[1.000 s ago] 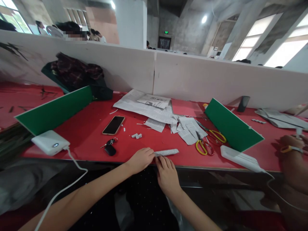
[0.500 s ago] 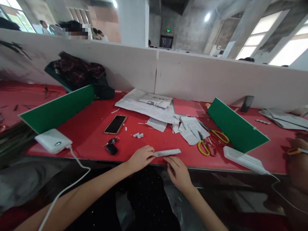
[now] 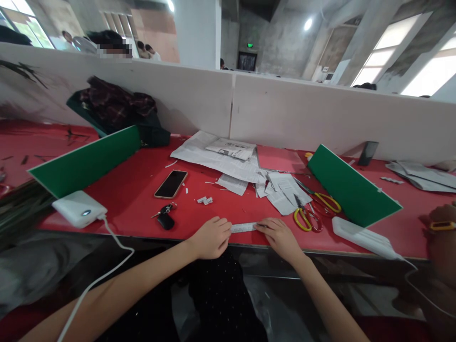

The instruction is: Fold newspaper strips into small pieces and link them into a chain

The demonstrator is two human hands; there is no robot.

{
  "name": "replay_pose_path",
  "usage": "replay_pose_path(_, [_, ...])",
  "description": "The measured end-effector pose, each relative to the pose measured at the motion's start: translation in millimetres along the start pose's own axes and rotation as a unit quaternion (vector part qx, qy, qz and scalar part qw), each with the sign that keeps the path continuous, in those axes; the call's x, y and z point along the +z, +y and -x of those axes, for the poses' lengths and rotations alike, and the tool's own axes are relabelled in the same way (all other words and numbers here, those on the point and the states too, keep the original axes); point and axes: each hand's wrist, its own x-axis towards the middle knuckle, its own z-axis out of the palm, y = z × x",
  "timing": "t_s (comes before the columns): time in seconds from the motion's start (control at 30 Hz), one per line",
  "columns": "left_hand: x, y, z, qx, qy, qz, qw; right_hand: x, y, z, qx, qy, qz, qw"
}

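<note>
A narrow folded strip of printed paper point(image 3: 243, 228) lies level near the front edge of the red table point(image 3: 124, 190). My left hand point(image 3: 213, 237) is closed on its left end, fingers curled over it. My right hand point(image 3: 280, 236) pinches the right end between thumb and fingers. Only the middle of the strip shows; both ends are covered by my fingers. Beyond my left hand are small folded paper pieces point(image 3: 204, 201). Scissors with yellow handles point(image 3: 302, 219) rest to the right of my right hand.
Cut paper pieces point(image 3: 283, 190) and newspaper sheets point(image 3: 217, 154) lie behind. A phone point(image 3: 171, 184) and keys point(image 3: 165, 216) are at left. Green boards point(image 3: 351, 185) flank the area, with white power banks point(image 3: 79, 209) beside them. Another person's arm point(image 3: 443, 232) is at far right.
My right hand has moved right and up along the strip and now grips its right end, which was free before. My left hand still holds the left end.
</note>
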Motion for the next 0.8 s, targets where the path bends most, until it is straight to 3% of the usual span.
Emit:
replay_pose_path(0.13, [-2.5,8,0,0.027,-0.014,-0.044,0.999,-1,0,1,-0.008,-0.02,0.015,1.0])
replay_pose_path(0.33, [-0.9,20,-12,-0.006,-0.017,-0.077,0.997,-5,-1,1,-0.015,-0.035,0.015,0.999])
replay_pose_path(0.5, [4.6,25,-20,0.013,-0.01,-0.117,0.993,-7,-2,-4,-0.018,-0.045,0.04,0.998])
replay_pose_path(0.8, [5.7,24,-24,0.03,-0.051,-0.101,0.993,1,12,-10,-0.04,-0.017,0.079,0.996])
